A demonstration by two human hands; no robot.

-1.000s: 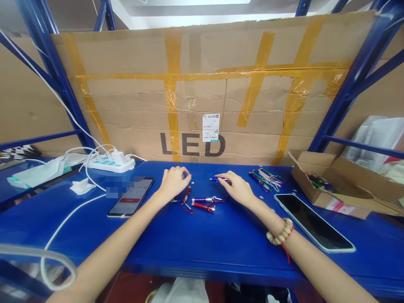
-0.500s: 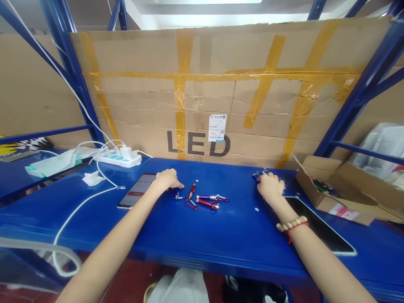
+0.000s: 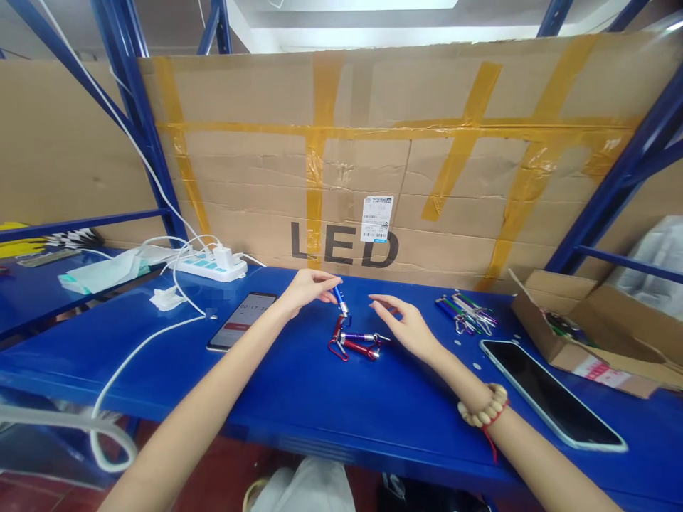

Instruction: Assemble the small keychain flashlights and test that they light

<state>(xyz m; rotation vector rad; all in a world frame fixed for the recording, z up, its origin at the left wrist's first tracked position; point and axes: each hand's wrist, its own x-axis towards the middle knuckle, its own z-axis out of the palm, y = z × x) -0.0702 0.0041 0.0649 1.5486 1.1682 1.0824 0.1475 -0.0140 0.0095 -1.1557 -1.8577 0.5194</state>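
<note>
My left hand (image 3: 308, 290) pinches a small blue keychain flashlight (image 3: 340, 299) with a silver end, raised and tilted, its clip hanging down. Below it on the blue tabletop lie two red keychain flashlights, one steeply angled (image 3: 338, 327) and one lying flatter (image 3: 358, 348). A purple keychain flashlight (image 3: 357, 336) rests just above the flatter red one. My right hand (image 3: 408, 328) hovers to the right of this group, palm inward, fingers stretched towards the left hand and nothing in them. Farther right sits a pile of several blue, green and silver keychain flashlights (image 3: 467, 313).
A phone with a lit timer screen (image 3: 242, 323) lies left, a dark-screened phone (image 3: 555, 395) right. An open cardboard box (image 3: 555, 348) stands far right. A white power strip (image 3: 208, 267) and cables occupy the back left. A large cardboard sheet (image 3: 256, 185) walls the back.
My left hand has lifted the blue keychain flashlight and carried it right, over the group. My right hand has left the pile and come left towards the middle. The view has shifted slightly.
</note>
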